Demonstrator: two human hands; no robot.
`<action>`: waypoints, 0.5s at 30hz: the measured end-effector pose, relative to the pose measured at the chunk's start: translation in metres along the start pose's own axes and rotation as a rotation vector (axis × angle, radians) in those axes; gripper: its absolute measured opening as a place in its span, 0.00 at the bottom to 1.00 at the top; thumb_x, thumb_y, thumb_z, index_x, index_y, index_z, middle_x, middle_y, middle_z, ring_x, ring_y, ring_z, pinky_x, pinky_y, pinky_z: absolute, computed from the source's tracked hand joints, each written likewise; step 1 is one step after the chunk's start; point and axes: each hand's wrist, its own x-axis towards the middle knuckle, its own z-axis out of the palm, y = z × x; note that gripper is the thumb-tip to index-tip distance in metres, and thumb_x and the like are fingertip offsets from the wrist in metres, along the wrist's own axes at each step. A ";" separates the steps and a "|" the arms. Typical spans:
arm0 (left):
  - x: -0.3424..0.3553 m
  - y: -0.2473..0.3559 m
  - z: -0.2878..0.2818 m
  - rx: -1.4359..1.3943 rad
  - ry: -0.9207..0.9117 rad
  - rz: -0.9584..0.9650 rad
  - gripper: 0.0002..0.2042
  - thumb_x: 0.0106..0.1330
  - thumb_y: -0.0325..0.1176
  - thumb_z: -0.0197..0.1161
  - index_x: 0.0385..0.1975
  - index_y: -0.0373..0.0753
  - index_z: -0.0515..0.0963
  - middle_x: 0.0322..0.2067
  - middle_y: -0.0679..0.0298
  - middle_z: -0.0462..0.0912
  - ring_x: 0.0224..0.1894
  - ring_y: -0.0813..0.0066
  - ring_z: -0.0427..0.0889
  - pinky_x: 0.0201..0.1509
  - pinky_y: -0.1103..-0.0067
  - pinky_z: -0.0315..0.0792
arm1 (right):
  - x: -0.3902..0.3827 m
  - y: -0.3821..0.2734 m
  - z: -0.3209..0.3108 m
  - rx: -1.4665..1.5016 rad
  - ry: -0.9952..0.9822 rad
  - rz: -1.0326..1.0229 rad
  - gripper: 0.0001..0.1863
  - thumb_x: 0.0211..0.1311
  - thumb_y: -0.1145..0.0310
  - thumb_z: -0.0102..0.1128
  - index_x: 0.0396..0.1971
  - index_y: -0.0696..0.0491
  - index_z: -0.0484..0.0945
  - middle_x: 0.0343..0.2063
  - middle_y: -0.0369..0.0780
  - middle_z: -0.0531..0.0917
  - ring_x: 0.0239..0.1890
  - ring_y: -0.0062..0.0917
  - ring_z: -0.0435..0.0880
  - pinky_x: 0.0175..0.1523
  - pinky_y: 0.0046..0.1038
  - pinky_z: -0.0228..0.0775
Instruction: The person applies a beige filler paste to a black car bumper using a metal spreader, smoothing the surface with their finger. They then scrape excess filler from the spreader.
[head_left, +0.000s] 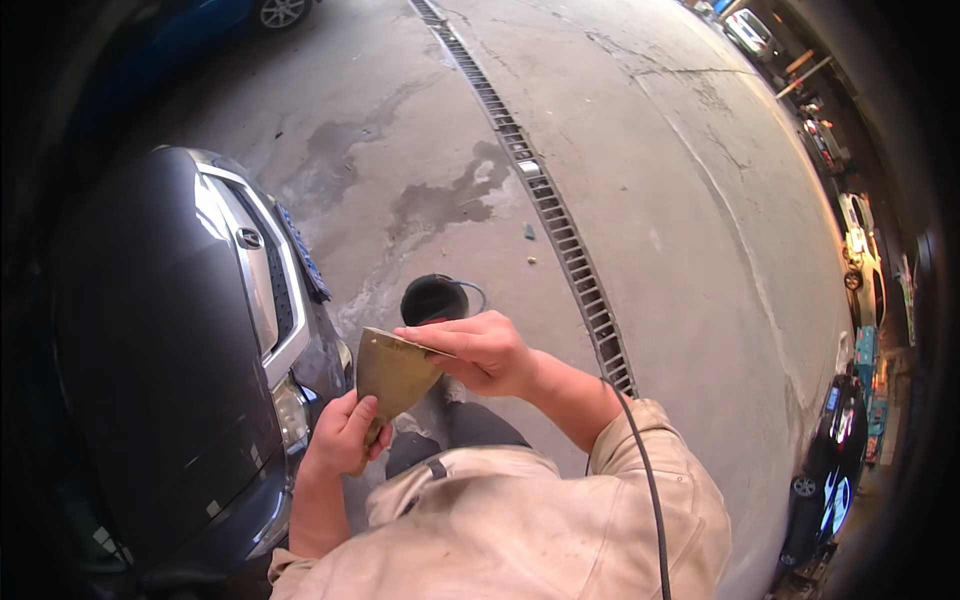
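A wide, flat putty knife [393, 378] with a yellowish-grey blade is held in front of my body, its broad edge pointing up and away. My left hand [340, 436] is closed around its handle, the thumb lying near the base of the blade. Against the far edge of the blade rests my right hand [487, 352], fingers stretched out along it toward the left. The underside of the right hand is partly hidden. Just beyond the hands, a black round bucket-like container [432, 297] stands on the floor, its inside not readable.
Close on my left is a dark car [170, 330], its front end beside my left arm. A metal drain grate [560, 225] crosses the concrete floor. A dark cable [645, 460] runs over my right arm. Several parked cars line the far right; a blue car [190, 30] is at upper left.
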 end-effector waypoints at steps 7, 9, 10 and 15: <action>-0.056 0.000 0.016 0.087 -0.153 0.064 0.16 0.82 0.41 0.49 0.42 0.32 0.76 0.21 0.63 0.78 0.16 0.81 0.71 0.19 0.81 0.63 | -0.038 -0.106 0.013 -0.367 -0.096 0.047 0.30 0.60 0.79 0.63 0.65 0.49 0.76 0.45 0.42 0.88 0.36 0.37 0.89 0.38 0.33 0.83; -0.066 -0.003 0.018 0.096 -0.202 0.087 0.15 0.83 0.39 0.48 0.42 0.32 0.76 0.20 0.65 0.77 0.16 0.82 0.71 0.20 0.81 0.63 | -0.051 -0.132 0.016 -0.381 -0.152 0.174 0.30 0.61 0.78 0.63 0.66 0.49 0.75 0.45 0.42 0.88 0.36 0.37 0.89 0.38 0.33 0.83; -0.071 -0.006 0.020 0.106 -0.237 0.091 0.15 0.83 0.38 0.48 0.42 0.32 0.76 0.20 0.65 0.77 0.16 0.82 0.70 0.20 0.81 0.63 | -0.057 -0.144 0.015 -0.386 -0.180 0.239 0.30 0.61 0.77 0.63 0.66 0.49 0.75 0.45 0.42 0.88 0.36 0.37 0.89 0.38 0.34 0.84; -0.071 -0.017 0.038 0.153 -0.412 0.121 0.14 0.83 0.36 0.47 0.41 0.32 0.75 0.19 0.65 0.76 0.16 0.82 0.70 0.20 0.81 0.62 | -0.091 -0.198 0.012 -0.542 -0.163 0.311 0.35 0.57 0.81 0.66 0.68 0.52 0.72 0.38 0.44 0.89 0.31 0.38 0.88 0.34 0.33 0.82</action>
